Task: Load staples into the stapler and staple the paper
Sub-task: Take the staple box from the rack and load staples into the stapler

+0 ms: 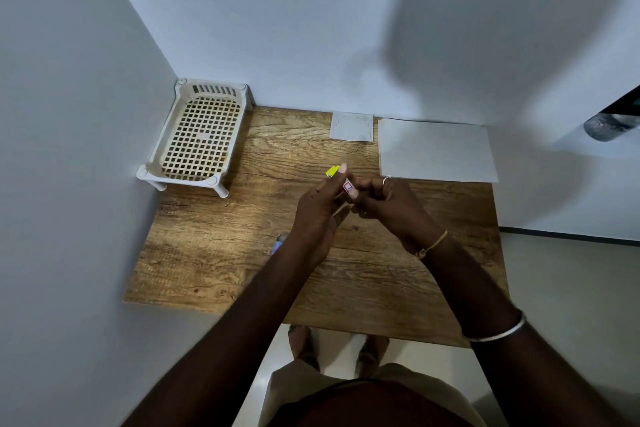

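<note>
Over the middle of the wooden table (pixel 214 253), my left hand (pixel 315 215) holds a small staple box (pixel 347 186) with a red-and-white label, and its yellow flap (pixel 331 172) sticks out past my fingertips. My right hand (pixel 391 204) is closed, its fingertips pinched against the right end of the box. Whether any staples are out of the box is hidden by my fingers. A sheet of white paper (pixel 436 149) lies flat at the back right of the table. A small blue-grey object (pixel 280 242), possibly the stapler, peeks out from under my left wrist.
A white plastic lattice basket (pixel 199 139) stands in the back left corner against the walls. A small white square pad (pixel 351 126) lies at the back edge beside the paper. White walls close the table at the left and back. My feet show below the front edge.
</note>
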A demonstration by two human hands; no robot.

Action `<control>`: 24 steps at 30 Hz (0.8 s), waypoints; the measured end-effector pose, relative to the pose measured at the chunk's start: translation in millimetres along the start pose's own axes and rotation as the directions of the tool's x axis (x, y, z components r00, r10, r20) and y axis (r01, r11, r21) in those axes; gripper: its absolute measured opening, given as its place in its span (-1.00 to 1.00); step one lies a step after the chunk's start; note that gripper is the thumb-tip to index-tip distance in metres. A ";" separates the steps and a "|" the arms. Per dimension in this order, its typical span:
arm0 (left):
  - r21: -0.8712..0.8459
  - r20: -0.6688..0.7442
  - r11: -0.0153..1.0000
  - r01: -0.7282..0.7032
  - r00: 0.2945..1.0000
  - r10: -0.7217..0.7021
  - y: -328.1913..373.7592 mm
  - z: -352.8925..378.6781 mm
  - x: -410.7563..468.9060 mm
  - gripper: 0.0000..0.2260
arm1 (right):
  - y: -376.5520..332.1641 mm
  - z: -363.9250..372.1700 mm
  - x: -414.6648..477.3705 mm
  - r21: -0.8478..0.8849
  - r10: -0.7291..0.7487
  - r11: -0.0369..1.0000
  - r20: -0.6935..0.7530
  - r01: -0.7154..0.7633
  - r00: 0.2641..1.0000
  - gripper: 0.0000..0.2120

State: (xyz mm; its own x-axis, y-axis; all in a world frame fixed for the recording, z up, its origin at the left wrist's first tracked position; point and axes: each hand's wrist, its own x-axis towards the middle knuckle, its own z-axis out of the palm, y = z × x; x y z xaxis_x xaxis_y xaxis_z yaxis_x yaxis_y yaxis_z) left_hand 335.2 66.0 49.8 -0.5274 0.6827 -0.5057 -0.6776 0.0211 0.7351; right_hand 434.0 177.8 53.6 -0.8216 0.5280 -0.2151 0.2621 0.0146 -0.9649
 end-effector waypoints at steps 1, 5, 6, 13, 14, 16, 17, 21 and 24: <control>-0.003 0.019 1.000 -0.011 1.000 0.011 0.2 -1.5 1.3 -0.70 | 1.2 -0.7 0.2 0.002 0.009 1.000 -0.008 -0.009 1.000 -0.84; 0.138 0.040 0.973 -0.184 0.983 0.180 1.5 -16.7 8.5 -0.65 | 5.5 -5.4 -0.2 -0.152 -0.013 0.988 -0.110 -0.004 0.994 -0.80; 0.221 0.051 0.946 -0.239 0.971 0.233 2.2 -21.0 9.9 -0.62 | 6.0 -6.1 0.1 -0.235 -0.033 0.972 -0.143 -0.002 0.989 -0.80; 0.578 0.182 0.724 -0.376 0.925 0.335 4.6 -36.6 18.6 -0.56 | 9.3 -5.4 -2.2 -0.564 -0.198 0.824 -0.189 0.059 0.962 -0.75; 0.624 0.185 0.684 -0.378 0.922 0.341 4.7 -37.3 19.6 -0.56 | 10.6 -5.6 -2.0 -0.586 -0.210 0.808 -0.184 0.064 0.960 -0.74; 0.689 0.189 0.610 -0.391 0.910 0.370 4.0 -37.6 20.2 -0.57 | 13.2 -6.4 -1.0 -0.627 -0.221 0.777 -0.174 0.065 0.960 -0.73; 0.717 0.190 0.574 -0.397 0.902 0.387 3.4 -37.3 20.3 -0.56 | 14.4 -6.6 -0.4 -0.644 -0.225 0.762 -0.169 0.065 0.959 -0.72; 0.826 0.242 0.382 -0.415 0.872 0.424 1.6 -38.3 23.3 -0.50 | 19.4 -8.4 1.7 -0.728 -0.254 0.681 -0.145 0.071 0.956 -0.67; 0.853 0.293 0.285 -0.437 0.854 0.430 1.6 -40.5 26.6 -0.51 | 25.3 -9.7 3.5 -0.758 -0.236 0.650 -0.134 0.054 0.963 -0.67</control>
State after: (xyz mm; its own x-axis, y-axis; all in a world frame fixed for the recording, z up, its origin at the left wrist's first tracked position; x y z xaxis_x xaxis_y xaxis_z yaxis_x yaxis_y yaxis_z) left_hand 299.3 54.6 19.3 -0.5917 0.8060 0.0170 0.4748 0.3313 0.8153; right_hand 442.7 188.3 29.9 -0.7848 0.6184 0.0404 0.5101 0.6816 -0.5246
